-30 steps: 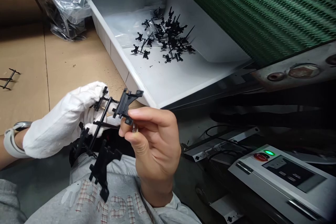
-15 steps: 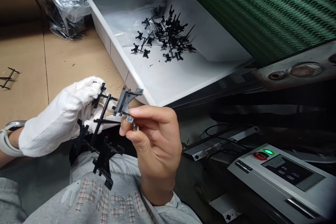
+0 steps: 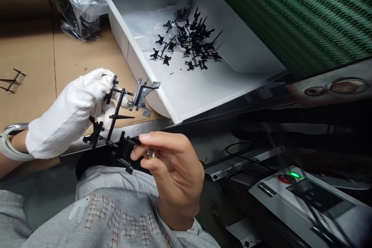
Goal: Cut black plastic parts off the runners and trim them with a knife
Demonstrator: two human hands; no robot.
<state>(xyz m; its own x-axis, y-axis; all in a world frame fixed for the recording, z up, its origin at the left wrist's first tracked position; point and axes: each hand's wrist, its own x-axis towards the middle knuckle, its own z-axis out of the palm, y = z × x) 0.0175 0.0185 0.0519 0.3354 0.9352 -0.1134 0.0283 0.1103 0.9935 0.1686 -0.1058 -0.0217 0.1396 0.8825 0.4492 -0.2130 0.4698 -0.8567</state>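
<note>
My left hand (image 3: 69, 112), in a white cloth glove, holds a black plastic sprue (image 3: 115, 118) with bracket-shaped parts at its corners. The sprue is raised in front of my body. My bare right hand (image 3: 174, 166) has its index and middle fingertips on the lower right black part (image 3: 124, 151), fingers curled. A small shiny thing (image 3: 150, 153) shows between the thumb and fingers; I cannot tell what it is. The upper right black part (image 3: 143, 97) is free of my right fingers.
A white tray (image 3: 171, 110) behind my hands holds a heap of black sprues (image 3: 192, 42). A bare sprue frame (image 3: 12, 80) lies on the brown table (image 3: 29, 50), and a clear plastic bag (image 3: 84, 4) stands at the back. At right are a green ridged belt (image 3: 290, 7) and a control box (image 3: 296, 201).
My right fingers have left the upper right part and moved down to the lower right part. The sprue has shifted slightly up in view. My left hand keeps its hold.
</note>
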